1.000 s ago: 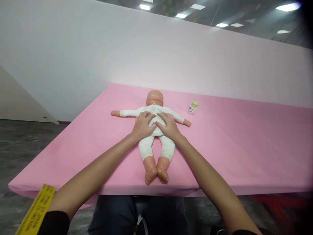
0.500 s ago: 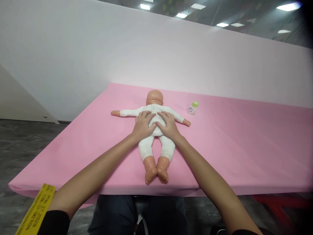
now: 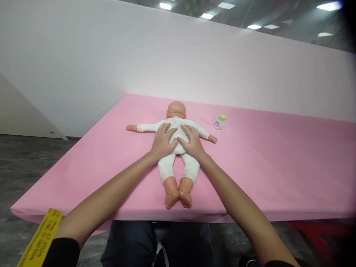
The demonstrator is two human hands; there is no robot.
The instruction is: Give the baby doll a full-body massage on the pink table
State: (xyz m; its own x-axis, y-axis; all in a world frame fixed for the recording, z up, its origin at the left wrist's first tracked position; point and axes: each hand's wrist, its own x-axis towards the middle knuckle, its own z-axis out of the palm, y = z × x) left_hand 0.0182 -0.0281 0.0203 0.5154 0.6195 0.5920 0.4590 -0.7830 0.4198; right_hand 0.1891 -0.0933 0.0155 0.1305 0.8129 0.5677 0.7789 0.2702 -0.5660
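A baby doll with a white cloth body lies face down, its bald head toward the wall and its bare feet toward me. Its arms stretch out to both sides. My left hand rests flat on the left side of the doll's back, fingers spread. On the right side of the back lies my right hand, its fingers spread as well. The two thumbs point at each other and nearly meet over the middle of the back. Neither hand grips anything.
Pink cloth covers the table under the doll. A small clear bottle with a green cap stands beyond the doll's right-side hand. Behind the table rises a white wall. The table's front edge is close to my legs.
The fingers of both hands have shifted slightly on the doll's back, the left ones reaching a little farther up. The doll and the bottle stay in place.
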